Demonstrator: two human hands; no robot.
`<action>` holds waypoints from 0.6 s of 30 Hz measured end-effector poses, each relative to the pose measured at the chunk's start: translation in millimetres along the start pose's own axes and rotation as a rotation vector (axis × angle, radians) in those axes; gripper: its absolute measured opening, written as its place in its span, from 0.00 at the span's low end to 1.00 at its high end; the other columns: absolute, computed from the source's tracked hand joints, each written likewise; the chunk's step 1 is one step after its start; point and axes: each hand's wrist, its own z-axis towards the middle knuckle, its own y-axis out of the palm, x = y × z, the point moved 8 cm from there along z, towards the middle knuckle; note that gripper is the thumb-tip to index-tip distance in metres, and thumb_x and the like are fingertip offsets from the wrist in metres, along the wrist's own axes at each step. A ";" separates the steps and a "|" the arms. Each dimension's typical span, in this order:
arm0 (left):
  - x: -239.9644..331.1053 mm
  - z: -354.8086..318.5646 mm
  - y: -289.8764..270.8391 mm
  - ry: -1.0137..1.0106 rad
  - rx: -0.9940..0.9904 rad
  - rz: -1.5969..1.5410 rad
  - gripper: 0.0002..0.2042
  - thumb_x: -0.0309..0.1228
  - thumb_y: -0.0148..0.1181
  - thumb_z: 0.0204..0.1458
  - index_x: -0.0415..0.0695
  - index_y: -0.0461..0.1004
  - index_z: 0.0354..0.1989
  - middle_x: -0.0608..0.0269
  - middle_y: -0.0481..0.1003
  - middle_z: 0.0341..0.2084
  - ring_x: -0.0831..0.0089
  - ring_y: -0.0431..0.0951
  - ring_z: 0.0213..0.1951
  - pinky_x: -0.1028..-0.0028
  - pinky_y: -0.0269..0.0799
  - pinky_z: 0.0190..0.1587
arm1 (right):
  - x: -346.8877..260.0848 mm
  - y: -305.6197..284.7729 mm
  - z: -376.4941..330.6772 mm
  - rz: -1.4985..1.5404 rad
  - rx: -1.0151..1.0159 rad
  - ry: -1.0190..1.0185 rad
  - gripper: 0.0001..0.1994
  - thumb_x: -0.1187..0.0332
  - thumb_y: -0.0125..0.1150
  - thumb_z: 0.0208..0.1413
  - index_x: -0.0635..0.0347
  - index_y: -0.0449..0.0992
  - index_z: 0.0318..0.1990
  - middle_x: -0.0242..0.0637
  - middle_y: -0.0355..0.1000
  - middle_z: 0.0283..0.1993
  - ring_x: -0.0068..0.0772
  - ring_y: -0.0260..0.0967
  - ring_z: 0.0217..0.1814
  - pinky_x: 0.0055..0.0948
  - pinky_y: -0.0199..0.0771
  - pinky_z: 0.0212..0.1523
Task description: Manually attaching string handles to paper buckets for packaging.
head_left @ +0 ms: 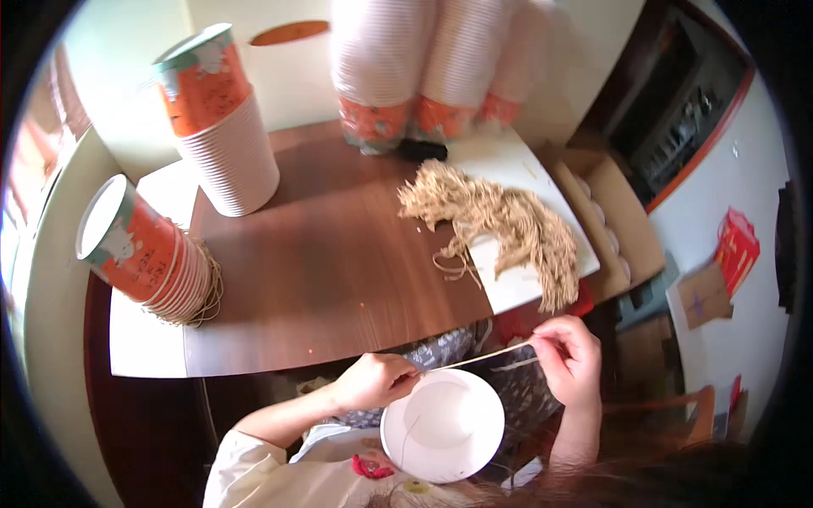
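Note:
A thin beige string (pixel 478 356) is stretched between my two hands in front of the table. My left hand (pixel 377 381) is closed on its left end, right by the rim of a white bucket (pixel 453 432). My right hand (pixel 572 360) pinches the other end between thumb and fingertips, with a short loose tail hanging below. The bucket lies tilted in my lap, mouth toward me, and a thin strand shows inside it. A large bundle of beige twine (pixel 500 216) lies on the table's right side, beyond my right hand.
On the brown table (pixel 339 254) stand two stacks of orange-printed buckets, one tall (pixel 224 144) and one short (pixel 152 254) with string around its base. More wrapped stacks (pixel 381 76) stand at the back. A cardboard box (pixel 622 212) is at the right.

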 end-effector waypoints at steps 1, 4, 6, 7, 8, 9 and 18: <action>7.9 6.6 -14.0 0.014 -0.007 0.040 0.05 0.27 0.57 0.42 0.38 0.73 0.24 0.53 0.72 0.20 0.58 0.74 0.24 0.67 0.71 0.27 | -12.1 -7.1 5.2 -0.007 0.016 -0.018 0.06 0.83 0.56 0.46 0.67 0.70 0.32 0.34 0.69 0.27 0.16 0.66 0.28 0.14 0.66 0.27; 21.5 27.9 -75.3 0.075 0.085 0.117 0.06 0.27 0.56 0.41 0.37 0.74 0.25 0.52 0.73 0.22 0.58 0.75 0.26 0.67 0.71 0.31 | -38.2 -21.9 18.7 -0.051 -0.040 -0.083 0.04 0.82 0.54 0.47 0.67 0.70 0.31 0.35 0.69 0.26 0.19 0.67 0.26 0.16 0.66 0.27; 22.3 42.8 -114.8 0.073 0.140 0.150 0.06 0.27 0.56 0.41 0.37 0.75 0.25 0.51 0.74 0.22 0.58 0.75 0.26 0.68 0.71 0.31 | -44.0 -30.5 20.0 -0.049 -0.136 -0.040 0.03 0.80 0.52 0.48 0.66 0.71 0.31 0.34 0.69 0.24 0.21 0.67 0.24 0.18 0.66 0.26; 20.0 49.8 -129.4 0.076 0.130 0.181 0.06 0.27 0.56 0.41 0.37 0.75 0.25 0.52 0.74 0.22 0.58 0.75 0.26 0.68 0.71 0.31 | -40.7 -33.7 18.1 -0.034 -0.204 -0.018 0.03 0.80 0.52 0.48 0.66 0.71 0.31 0.34 0.69 0.24 0.21 0.67 0.24 0.18 0.66 0.26; 14.1 55.9 -143.6 0.107 0.158 0.150 0.07 0.28 0.56 0.41 0.38 0.75 0.26 0.52 0.74 0.21 0.59 0.75 0.25 0.69 0.71 0.30 | -35.7 -34.1 17.1 -0.014 -0.270 0.002 0.04 0.81 0.52 0.48 0.66 0.71 0.31 0.33 0.69 0.24 0.21 0.67 0.24 0.19 0.66 0.26; 10.6 63.4 -155.3 0.075 0.124 0.196 0.08 0.28 0.57 0.43 0.37 0.76 0.30 0.54 0.75 0.23 0.68 0.76 0.25 0.73 0.71 0.30 | -35.0 -36.2 14.7 0.088 -0.284 0.056 0.04 0.81 0.51 0.47 0.66 0.71 0.31 0.34 0.69 0.23 0.21 0.66 0.24 0.19 0.65 0.25; -28.2 124.1 -183.7 0.209 -0.022 0.360 0.07 0.29 0.55 0.46 0.40 0.76 0.32 0.57 0.76 0.27 0.65 0.76 0.30 0.71 0.71 0.35 | -45.7 -79.8 5.7 0.841 -0.365 -0.307 0.04 0.84 0.50 0.43 0.76 0.72 0.25 0.56 0.68 0.18 0.44 0.68 0.15 0.33 0.66 0.16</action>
